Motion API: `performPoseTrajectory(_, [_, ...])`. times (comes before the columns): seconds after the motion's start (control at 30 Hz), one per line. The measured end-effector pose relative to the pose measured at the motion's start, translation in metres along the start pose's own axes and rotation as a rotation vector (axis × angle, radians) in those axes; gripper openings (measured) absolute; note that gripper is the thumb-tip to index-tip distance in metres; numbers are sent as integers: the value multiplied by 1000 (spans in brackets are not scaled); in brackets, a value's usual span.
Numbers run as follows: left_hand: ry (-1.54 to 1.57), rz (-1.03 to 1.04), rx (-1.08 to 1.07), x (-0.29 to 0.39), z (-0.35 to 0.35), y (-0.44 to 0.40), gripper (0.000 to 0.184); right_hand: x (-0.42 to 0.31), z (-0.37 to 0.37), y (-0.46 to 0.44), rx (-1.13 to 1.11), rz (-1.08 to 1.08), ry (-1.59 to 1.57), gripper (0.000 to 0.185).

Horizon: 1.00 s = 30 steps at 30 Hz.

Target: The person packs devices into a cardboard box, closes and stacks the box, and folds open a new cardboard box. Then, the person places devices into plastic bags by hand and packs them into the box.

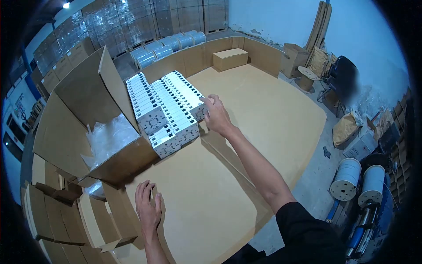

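Rows of slim white boxes (176, 94) with dark square marks stand packed together in a stepped block on the cardboard-covered table (272, 114). At the right end of this block my right hand (216, 118) has its thumb and fingers closed around the corner of a white box (198, 112). My left hand (148, 207) rests by the table's near left side, fingers bent but apart, with nothing in it. Just beyond it stands a large open carton (118, 165) with clear plastic bags (110, 138) inside.
A closed brown box (231, 59) sits at the far edge, inside an upright cardboard border (184, 64). Open empty cartons (99, 220) crowd the near left. Spools (346, 178), a black chair (343, 77) and sacks (345, 128) stand on the floor at right.
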<state>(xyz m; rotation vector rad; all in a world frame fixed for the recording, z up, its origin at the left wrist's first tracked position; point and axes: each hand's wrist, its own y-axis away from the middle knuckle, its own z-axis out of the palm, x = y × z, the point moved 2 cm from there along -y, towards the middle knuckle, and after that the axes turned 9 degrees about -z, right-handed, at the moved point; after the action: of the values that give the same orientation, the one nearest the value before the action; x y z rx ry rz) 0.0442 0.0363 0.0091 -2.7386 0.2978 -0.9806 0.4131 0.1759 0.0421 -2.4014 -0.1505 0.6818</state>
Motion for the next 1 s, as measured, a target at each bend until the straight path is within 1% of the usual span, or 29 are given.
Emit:
performPoseTrajectory(0.2, [-19,-9,-13,1,-1,1,35,3,7,2,-37,13,11,50])
performPoseTrajectory(0.3, [-29,-9,-16,0,-1,0,36,3,7,3,-15,19,9,49])
performPoseTrajectory(0.37, [-28,-10,-15,-2,0,1,36,4,5,4,-38,89,-55,52])
performPoseTrajectory(0.4, [-24,-1,-12,-4,1,1,36,4,5,6,-39,88,-53,52])
performPoseTrajectory(0.47, [-18,7,-8,-5,1,1,36,2,5,9,11,62,-74,47])
performPoseTrajectory(0.5, [-24,10,-9,-4,0,1,36,5,7,12,10,61,-73,47])
performPoseTrajectory(0.57, [-30,11,-9,-4,0,1,36,11,11,17,13,-21,-82,37])
performPoseTrajectory(0.6, [-26,9,-8,-4,0,2,36,12,11,19,10,-22,-82,37])
performPoseTrajectory(0.67, [-22,7,-5,-4,0,1,36,12,10,22,81,-67,-98,30])
performPoseTrajectory(0.7, [-21,6,-4,-4,0,2,36,12,7,24,79,-67,-98,30])
performPoseTrajectory(0.77, [-21,1,-1,-5,-1,2,36,12,0,29,78,13,-121,31])
performPoseTrajectory(0.8, [-18,9,-4,-6,0,2,35,9,-5,32,74,10,-121,31])
performPoseTrajectory(0.87, [-14,9,-9,-8,0,2,35,6,-20,44,110,87,-14,30])
performPoseTrajectory(0.9, [4,18,-8,-8,0,2,35,1,-28,50,100,86,-18,30])
performPoseTrajectory(0.97, [9,8,-8,-11,1,7,35,-15,-44,63,105,95,74,29])
performPoseTrajectory(1.0, [103,-17,9,-11,2,8,35,-23,-47,70,100,94,56,29])
